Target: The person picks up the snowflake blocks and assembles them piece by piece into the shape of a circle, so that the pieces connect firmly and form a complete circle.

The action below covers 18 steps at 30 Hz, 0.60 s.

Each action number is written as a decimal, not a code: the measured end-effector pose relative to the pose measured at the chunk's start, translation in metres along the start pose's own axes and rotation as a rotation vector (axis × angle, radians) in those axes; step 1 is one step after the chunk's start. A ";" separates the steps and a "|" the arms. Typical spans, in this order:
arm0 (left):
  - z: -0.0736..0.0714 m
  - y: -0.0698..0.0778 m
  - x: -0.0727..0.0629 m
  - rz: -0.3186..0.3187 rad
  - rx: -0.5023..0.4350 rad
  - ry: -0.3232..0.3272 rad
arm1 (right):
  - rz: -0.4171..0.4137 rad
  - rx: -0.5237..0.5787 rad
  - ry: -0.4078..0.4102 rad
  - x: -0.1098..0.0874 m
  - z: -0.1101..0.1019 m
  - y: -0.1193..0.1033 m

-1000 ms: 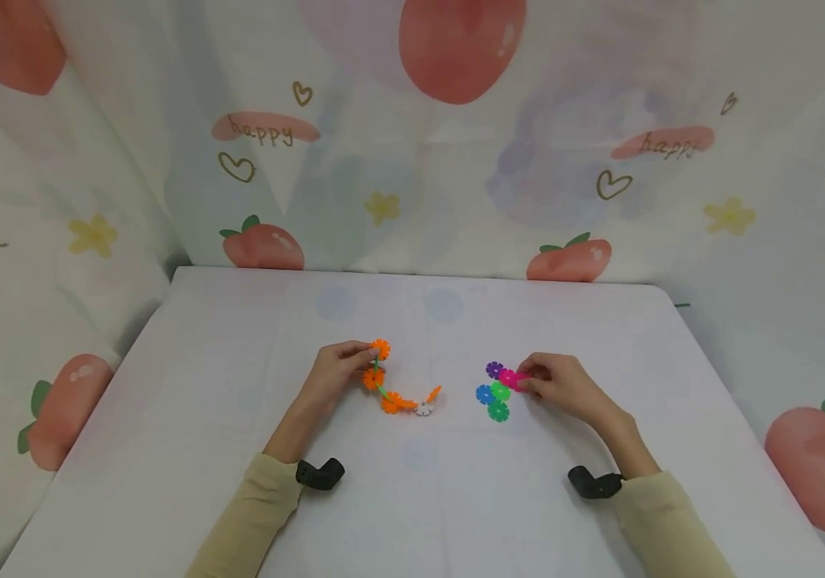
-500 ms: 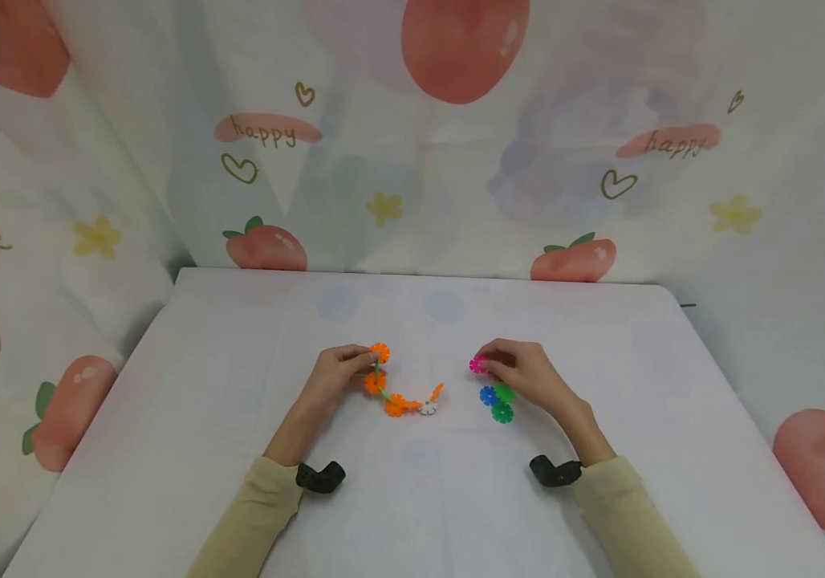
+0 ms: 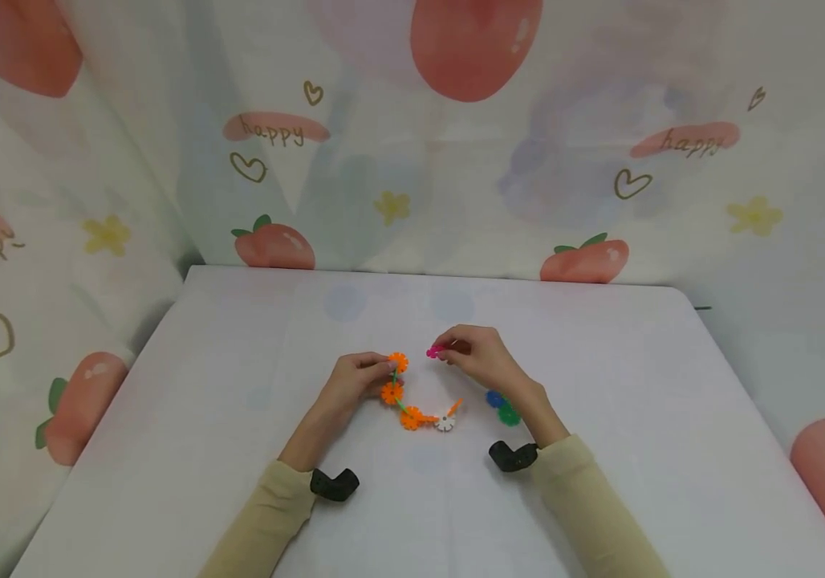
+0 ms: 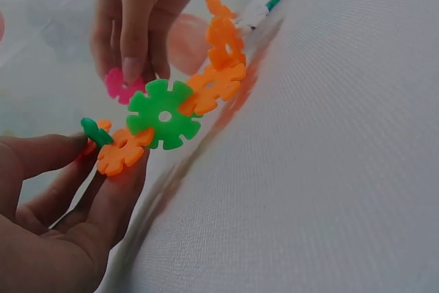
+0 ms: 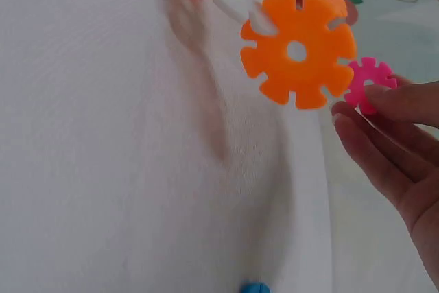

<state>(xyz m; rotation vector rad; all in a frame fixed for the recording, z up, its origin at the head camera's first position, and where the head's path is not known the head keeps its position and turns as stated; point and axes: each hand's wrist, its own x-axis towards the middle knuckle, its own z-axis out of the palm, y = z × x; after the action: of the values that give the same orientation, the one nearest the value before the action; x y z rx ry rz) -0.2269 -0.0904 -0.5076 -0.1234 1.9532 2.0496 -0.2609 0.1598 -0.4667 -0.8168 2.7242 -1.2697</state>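
Observation:
My left hand [image 3: 351,389] pinches one end of a chain of interlocking snowflake discs [image 3: 411,418]. The chain curves across the head view in orange, green and white and finishes in an upright orange disc [image 5: 322,77] by the white one. A bright green disc [image 4: 147,111] joins two orange ones in the left wrist view. Between the thumb and fingers of my right hand [image 3: 481,357] is a single pink snowflake disc [image 3: 433,352]. It is held a short way right of the chain's top orange disc [image 3: 400,363].
Beside the right forearm lie a loose blue disc [image 3: 495,399] and a green disc [image 3: 510,415], partly covered by that wrist. A white cloth covers the table [image 3: 275,321], and a printed curtain [image 3: 441,185] hangs behind and at the sides.
My right hand has lifted the pink disc from the loose discs and carried it left toward the chain. The left hand keeps its grip and has hardly moved.

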 end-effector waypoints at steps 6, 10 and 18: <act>0.000 -0.001 -0.001 0.006 -0.006 0.010 | -0.065 0.029 -0.039 0.012 0.013 -0.009; -0.001 -0.001 -0.002 0.001 -0.017 -0.001 | -0.076 0.016 -0.051 0.016 0.019 -0.012; -0.001 -0.002 -0.002 0.018 -0.018 0.000 | -0.125 -0.014 -0.028 0.016 0.018 -0.015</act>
<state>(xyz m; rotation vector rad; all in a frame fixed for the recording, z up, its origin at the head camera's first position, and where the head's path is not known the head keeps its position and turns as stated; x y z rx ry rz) -0.2245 -0.0918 -0.5085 -0.1101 1.9427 2.0788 -0.2639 0.1313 -0.4653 -1.0123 2.7016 -1.2511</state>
